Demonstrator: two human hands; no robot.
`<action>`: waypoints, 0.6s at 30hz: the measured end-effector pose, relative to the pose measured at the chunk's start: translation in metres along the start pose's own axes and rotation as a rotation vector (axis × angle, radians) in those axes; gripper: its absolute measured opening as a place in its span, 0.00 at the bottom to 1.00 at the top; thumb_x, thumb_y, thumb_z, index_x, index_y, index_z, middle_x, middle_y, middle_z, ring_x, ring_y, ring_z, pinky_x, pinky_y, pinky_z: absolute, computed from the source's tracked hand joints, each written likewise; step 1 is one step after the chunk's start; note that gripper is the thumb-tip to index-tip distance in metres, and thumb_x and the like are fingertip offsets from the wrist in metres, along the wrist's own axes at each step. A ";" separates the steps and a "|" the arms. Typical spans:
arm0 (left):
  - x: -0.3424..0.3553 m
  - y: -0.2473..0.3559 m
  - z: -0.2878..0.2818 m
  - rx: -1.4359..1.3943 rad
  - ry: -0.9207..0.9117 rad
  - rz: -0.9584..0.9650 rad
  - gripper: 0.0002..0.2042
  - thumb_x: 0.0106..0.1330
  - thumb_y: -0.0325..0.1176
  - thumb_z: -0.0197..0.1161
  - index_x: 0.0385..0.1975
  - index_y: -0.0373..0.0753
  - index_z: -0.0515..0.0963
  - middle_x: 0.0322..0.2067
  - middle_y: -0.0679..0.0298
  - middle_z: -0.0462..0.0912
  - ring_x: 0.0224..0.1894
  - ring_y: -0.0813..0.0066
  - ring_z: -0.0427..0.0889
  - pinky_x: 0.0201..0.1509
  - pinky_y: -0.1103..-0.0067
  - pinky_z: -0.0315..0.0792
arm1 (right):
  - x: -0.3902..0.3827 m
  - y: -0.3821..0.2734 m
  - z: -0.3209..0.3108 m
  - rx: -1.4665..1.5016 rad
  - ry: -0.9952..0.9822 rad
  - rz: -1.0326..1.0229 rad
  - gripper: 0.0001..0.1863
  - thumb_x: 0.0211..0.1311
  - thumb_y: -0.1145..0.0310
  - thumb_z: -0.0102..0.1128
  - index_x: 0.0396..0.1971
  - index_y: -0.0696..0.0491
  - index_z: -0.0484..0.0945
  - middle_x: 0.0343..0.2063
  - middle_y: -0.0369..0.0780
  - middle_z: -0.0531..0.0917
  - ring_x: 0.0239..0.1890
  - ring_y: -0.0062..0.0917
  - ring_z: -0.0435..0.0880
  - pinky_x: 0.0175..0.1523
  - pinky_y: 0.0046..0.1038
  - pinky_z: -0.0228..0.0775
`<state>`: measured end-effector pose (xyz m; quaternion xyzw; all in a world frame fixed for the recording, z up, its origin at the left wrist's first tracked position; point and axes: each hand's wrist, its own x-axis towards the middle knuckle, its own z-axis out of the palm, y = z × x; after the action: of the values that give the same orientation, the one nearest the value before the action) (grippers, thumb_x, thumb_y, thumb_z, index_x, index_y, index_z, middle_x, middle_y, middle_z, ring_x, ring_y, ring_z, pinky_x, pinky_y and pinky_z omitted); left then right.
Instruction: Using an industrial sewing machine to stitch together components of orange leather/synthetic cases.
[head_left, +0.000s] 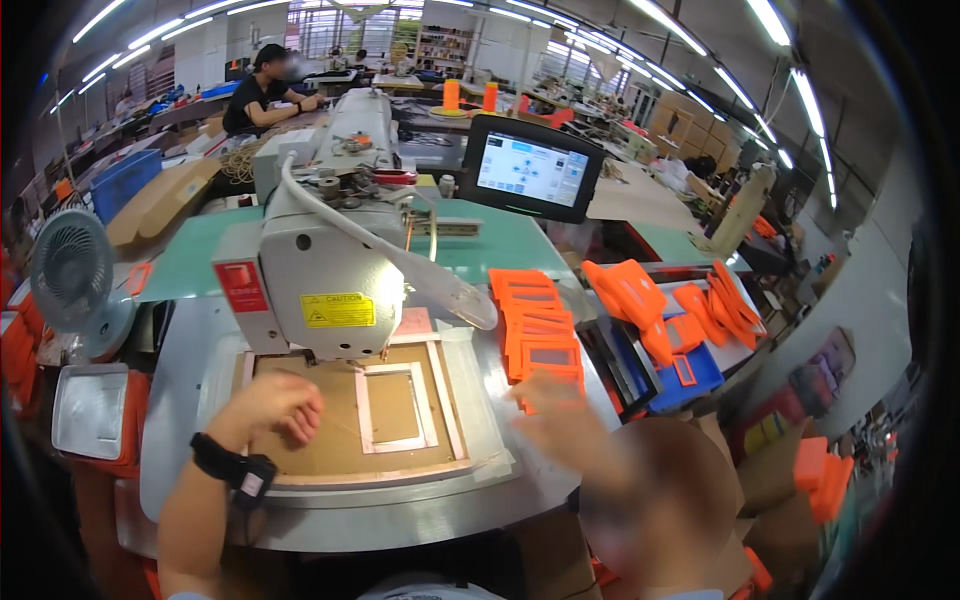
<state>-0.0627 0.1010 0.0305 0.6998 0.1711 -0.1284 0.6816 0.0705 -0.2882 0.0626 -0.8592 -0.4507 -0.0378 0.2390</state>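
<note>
My left hand (280, 408) hovers over the left part of a brown template board (320, 440), in front of the sewing machine head (330, 280). Its fingers are curled in, with nothing visible in them. A pale rectangular frame (425, 410) is set on the board, right of that hand. My right hand (555, 420), smeared by motion, is at the near end of a row of overlapping orange rectangular frames (540, 325). Whether it touches or grips one cannot be made out.
A lit touch screen (530, 170) stands behind the orange frames. More orange pieces (630, 290) lie at the right, around a blue tray (700, 380). At the left are a grey fan (72, 270) and a clear plastic box (90, 410). A person in black (255, 100) sits farther back.
</note>
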 end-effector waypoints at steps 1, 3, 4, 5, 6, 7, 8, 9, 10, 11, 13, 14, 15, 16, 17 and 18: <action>-0.003 -0.007 -0.013 -0.170 0.041 0.028 0.11 0.72 0.31 0.53 0.39 0.29 0.77 0.29 0.55 0.84 0.30 0.68 0.85 0.33 0.78 0.82 | -0.007 0.021 -0.013 -0.080 0.022 0.124 0.21 0.51 0.70 0.68 0.46 0.55 0.77 0.46 0.43 0.76 0.45 0.41 0.79 0.49 0.36 0.73; 0.001 -0.017 -0.015 -0.507 0.123 0.078 0.10 0.72 0.31 0.54 0.41 0.28 0.76 0.35 0.51 0.83 0.36 0.64 0.85 0.40 0.74 0.83 | -0.014 0.052 -0.027 -0.158 0.026 0.284 0.24 0.48 0.69 0.71 0.48 0.55 0.76 0.47 0.44 0.74 0.48 0.42 0.78 0.52 0.36 0.72; 0.001 -0.019 -0.013 -0.671 0.171 0.106 0.10 0.72 0.30 0.54 0.42 0.27 0.75 0.38 0.50 0.83 0.40 0.61 0.85 0.44 0.72 0.82 | -0.015 0.062 -0.031 -0.154 0.011 0.313 0.26 0.47 0.68 0.72 0.48 0.56 0.76 0.48 0.45 0.73 0.49 0.42 0.77 0.53 0.36 0.71; 0.003 -0.021 -0.010 -0.837 0.212 0.133 0.11 0.71 0.30 0.54 0.44 0.27 0.74 0.42 0.49 0.82 0.44 0.59 0.84 0.49 0.70 0.82 | -0.018 0.072 -0.033 -0.155 -0.002 0.347 0.28 0.46 0.67 0.73 0.49 0.56 0.75 0.48 0.45 0.72 0.50 0.43 0.76 0.54 0.36 0.71; 0.002 -0.020 -0.007 -0.866 0.209 0.187 0.11 0.71 0.29 0.54 0.45 0.28 0.74 0.44 0.48 0.81 0.47 0.57 0.82 0.53 0.68 0.80 | -0.023 0.088 -0.030 -0.170 -0.018 0.285 0.33 0.45 0.64 0.75 0.54 0.53 0.73 0.51 0.45 0.70 0.47 0.44 0.80 0.51 0.38 0.75; -0.003 -0.019 -0.005 -0.893 0.217 0.243 0.11 0.71 0.29 0.54 0.46 0.28 0.73 0.47 0.48 0.79 0.51 0.55 0.80 0.57 0.66 0.78 | -0.022 0.088 -0.029 -0.149 -0.002 0.286 0.31 0.45 0.65 0.75 0.52 0.54 0.73 0.50 0.45 0.71 0.46 0.44 0.80 0.51 0.38 0.75; -0.008 -0.019 -0.003 -0.921 0.228 0.301 0.11 0.71 0.28 0.53 0.47 0.29 0.73 0.49 0.47 0.78 0.54 0.53 0.78 0.60 0.64 0.75 | -0.020 0.085 -0.028 -0.128 0.014 0.284 0.29 0.46 0.66 0.74 0.50 0.54 0.74 0.50 0.45 0.71 0.46 0.43 0.80 0.50 0.38 0.75; -0.011 -0.019 -0.004 -0.875 0.272 0.344 0.11 0.70 0.28 0.53 0.48 0.29 0.74 0.50 0.48 0.78 0.55 0.53 0.77 0.61 0.63 0.74 | -0.017 0.084 -0.026 -0.107 0.029 0.281 0.28 0.46 0.68 0.74 0.48 0.55 0.74 0.49 0.45 0.71 0.45 0.43 0.80 0.49 0.37 0.75; -0.018 -0.019 -0.005 -0.824 0.320 0.390 0.12 0.70 0.27 0.53 0.49 0.30 0.74 0.51 0.49 0.78 0.57 0.54 0.77 0.62 0.63 0.72 | -0.017 0.085 -0.025 -0.085 0.074 0.271 0.26 0.46 0.69 0.73 0.46 0.55 0.73 0.47 0.45 0.72 0.43 0.41 0.80 0.47 0.36 0.74; -0.025 -0.020 -0.007 -0.773 0.373 0.433 0.12 0.69 0.26 0.53 0.49 0.30 0.75 0.51 0.50 0.78 0.58 0.54 0.76 0.63 0.63 0.71 | -0.018 0.092 -0.021 -0.060 0.115 0.258 0.24 0.46 0.71 0.73 0.44 0.55 0.73 0.45 0.45 0.72 0.42 0.39 0.79 0.46 0.35 0.74; -0.032 -0.015 -0.007 0.077 0.496 0.533 0.14 0.67 0.25 0.54 0.50 0.31 0.76 0.52 0.51 0.78 0.57 0.55 0.76 0.62 0.64 0.71 | -0.016 0.101 -0.021 0.074 0.164 0.354 0.17 0.49 0.76 0.69 0.36 0.56 0.70 0.33 0.43 0.75 0.33 0.32 0.77 0.38 0.31 0.70; -0.040 -0.012 -0.005 0.513 0.545 0.539 0.14 0.65 0.25 0.54 0.50 0.31 0.77 0.53 0.51 0.78 0.57 0.55 0.77 0.62 0.65 0.71 | -0.013 0.097 -0.030 0.169 0.117 0.423 0.14 0.50 0.77 0.66 0.34 0.57 0.71 0.26 0.41 0.75 0.30 0.26 0.76 0.35 0.28 0.70; -0.043 -0.010 0.001 0.678 0.486 0.565 0.14 0.64 0.25 0.55 0.49 0.31 0.78 0.53 0.51 0.78 0.57 0.55 0.76 0.62 0.66 0.71 | -0.015 0.100 -0.044 0.138 0.051 0.405 0.10 0.52 0.77 0.66 0.32 0.57 0.73 0.24 0.37 0.77 0.29 0.22 0.77 0.33 0.27 0.70; -0.045 -0.008 0.009 0.845 0.421 0.581 0.15 0.63 0.25 0.56 0.49 0.31 0.78 0.54 0.51 0.77 0.57 0.55 0.76 0.62 0.67 0.70 | -0.014 0.100 -0.057 0.287 -0.027 0.448 0.09 0.53 0.77 0.66 0.32 0.57 0.74 0.25 0.36 0.78 0.29 0.20 0.78 0.33 0.26 0.70; -0.046 -0.005 0.018 1.008 0.345 0.601 0.15 0.62 0.25 0.56 0.48 0.31 0.79 0.54 0.50 0.77 0.57 0.54 0.76 0.61 0.68 0.70 | -0.010 0.091 -0.071 0.430 -0.101 0.496 0.08 0.54 0.77 0.66 0.32 0.57 0.75 0.26 0.35 0.78 0.30 0.18 0.78 0.33 0.25 0.71; -0.045 -0.003 0.027 0.981 0.230 0.665 0.14 0.62 0.25 0.56 0.47 0.32 0.80 0.54 0.49 0.77 0.56 0.53 0.76 0.61 0.69 0.70 | 0.001 0.081 -0.074 0.507 -0.137 0.467 0.08 0.54 0.77 0.66 0.32 0.57 0.75 0.26 0.33 0.78 0.30 0.16 0.78 0.33 0.23 0.70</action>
<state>-0.1037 0.0716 0.0450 0.9579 -0.0635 0.1042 0.2600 0.1463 -0.3596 0.0974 -0.8530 -0.2518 0.1887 0.4163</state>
